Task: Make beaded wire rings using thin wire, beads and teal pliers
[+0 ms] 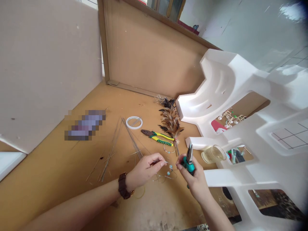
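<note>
My left hand (pixel 144 169), with a dark watch (pixel 123 185) at its wrist, pinches a thin wire (pixel 166 162) between thumb and fingertips. In my right hand (pixel 197 182) are long-nose pliers (pixel 190 165) with teal handles, jaws pointing up. Its thumb and forefinger are also pinched close to the wire; whether they hold its end is too small to tell. Pale blue beads (pixel 168 173) and loops of fine wire lie between and below the hands. Just beyond is a beaded ring (pixel 169 149).
Yellow-green pliers (pixel 157 137), a white tape roll (pixel 134 122), loose wires (pixel 132 138) and a feather duster (pixel 171 118) lie on the table. At right stand a glass (pixel 213 154) and a white moulded foam piece (pixel 243 73). Cardboard (pixel 154 48) walls the back.
</note>
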Demonstrator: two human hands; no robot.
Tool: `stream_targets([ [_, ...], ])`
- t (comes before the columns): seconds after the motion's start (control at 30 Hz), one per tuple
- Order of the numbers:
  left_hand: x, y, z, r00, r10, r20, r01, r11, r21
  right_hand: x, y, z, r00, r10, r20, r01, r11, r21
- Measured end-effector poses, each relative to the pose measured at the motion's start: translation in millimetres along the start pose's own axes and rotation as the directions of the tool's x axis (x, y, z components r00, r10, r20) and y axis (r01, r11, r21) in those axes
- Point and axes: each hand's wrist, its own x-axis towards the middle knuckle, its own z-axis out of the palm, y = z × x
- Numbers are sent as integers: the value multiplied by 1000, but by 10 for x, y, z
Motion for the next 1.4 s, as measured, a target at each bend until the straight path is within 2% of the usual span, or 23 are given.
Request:
stream_targets([
  [0.07,-3,6,-5,999,10,-47,-8,999,44,-57,19,-75,1000,-9,-29,4,990,-140],
  [0.13,-4,-14,-5,995,22,-92,-14,996,84,-148,53,-131,1000,-1,16,6,953,-303],
  [0.23,-9,-69,7,988,70,-138,-51,989,139,-301,108,-142,995,-7,104,66,819,-570],
  [0.33,-28,-98,28,980,107,-166,-78,982,174,-399,162,-89,992,-81,93,124,661,-740],
  [0.4,-44,-93,42,977,120,-176,-86,978,189,-417,196,-51,989,-132,67,133,590,-796],
  [0.57,-74,-46,64,976,132,-171,-100,977,187,-369,243,-1,978,-202,48,147,512,-846],
  [0.83,-83,-21,58,978,125,-165,-94,979,182,-352,254,40,973,-229,22,143,528,-837],
  [1.0,-72,-5,63,986,64,-157,-49,994,98,-351,294,59,964,-266,20,159,513,-843],
  [1.2,-42,8,60,992,-14,-122,14,1000,-2,-333,324,55,945,-326,21,157,396,-905],
  [1.4,-61,14,76,988,-70,-135,62,996,-62,-306,292,43,935,-352,54,167,302,-939],
])
